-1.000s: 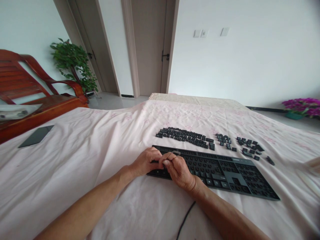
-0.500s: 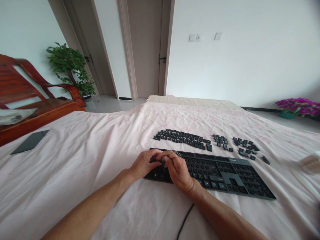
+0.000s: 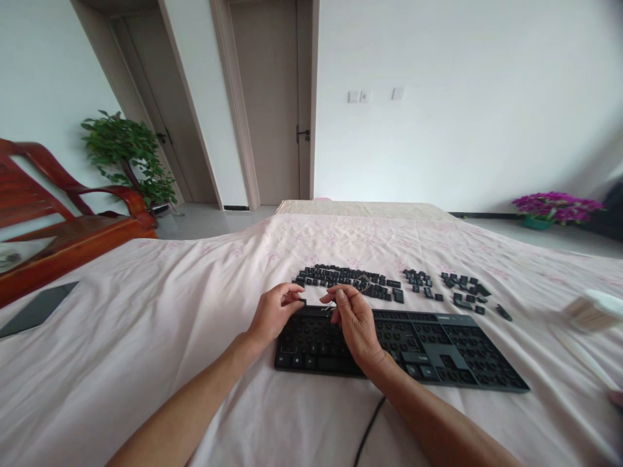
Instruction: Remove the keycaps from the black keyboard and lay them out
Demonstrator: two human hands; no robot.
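Observation:
A black keyboard [image 3: 438, 353] lies on the cloth, many of its keycaps off and the sockets bare. My left hand [image 3: 275, 311], closed, pinches a small black keycap [image 3: 303, 302] above the keyboard's upper left edge. Just to its right, my right hand [image 3: 355, 321] is closed around a thin metal wire keycap puller [image 3: 328, 307]; its wires poke out on both sides of the fingers. Behind the keyboard, loose black keycaps [image 3: 335, 275] lie in rows, partly covered by my right hand's fingertips.
More keycaps [image 3: 422, 283] sit in groups at the right. A clear tub of cotton swabs [image 3: 594, 310] and a white stick-like thing [image 3: 584, 357] are at the far right. The keyboard cable [image 3: 370, 431] runs toward me. A dark flat tablet-like slab [image 3: 36, 308] lies at left.
My hands have come apart and lifted off the keyboard's left keys. A keycap now shows in my left fingers. The camera view has tilted up slightly.

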